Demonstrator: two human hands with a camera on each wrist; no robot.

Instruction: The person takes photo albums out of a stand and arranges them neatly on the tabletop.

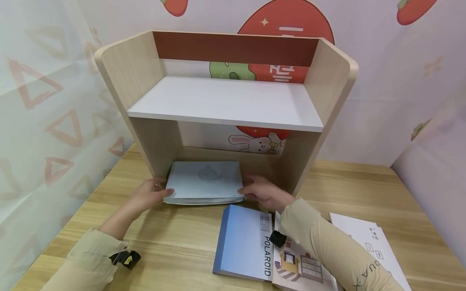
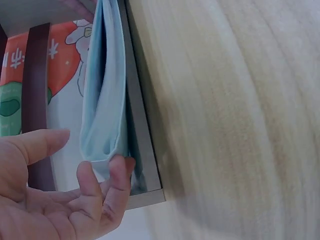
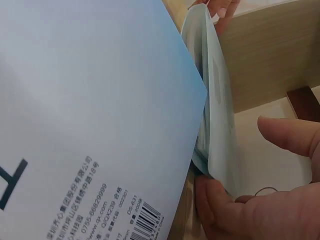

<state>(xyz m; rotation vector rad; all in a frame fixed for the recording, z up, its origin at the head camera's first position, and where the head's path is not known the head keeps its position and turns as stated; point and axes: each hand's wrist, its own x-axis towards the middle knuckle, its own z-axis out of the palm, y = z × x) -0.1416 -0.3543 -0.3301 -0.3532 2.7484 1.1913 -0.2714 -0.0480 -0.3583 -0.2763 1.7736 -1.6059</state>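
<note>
A light blue file folder (image 1: 205,180) with a small whale drawing lies in the lower compartment of a wooden desk shelf (image 1: 225,101), its front edge towards me. My left hand (image 1: 147,196) holds the folder's left end. In the left wrist view its curled fingers (image 2: 119,185) touch the end of the folder (image 2: 112,135), while the thumb stands apart above. At the right end is my right hand (image 1: 263,192), fingers curled at the folder's edge. The right wrist view shows that thumb (image 3: 287,132) raised off the folder (image 3: 220,125).
In front of the shelf on the wooden table (image 1: 174,250) lies a blue POLAROID box (image 1: 242,242). Beside it, partly under my right sleeve, is an illustrated book or box (image 1: 296,262). White printed sheets or a booklet (image 1: 367,238) lie farther right. A patterned curtain hangs behind.
</note>
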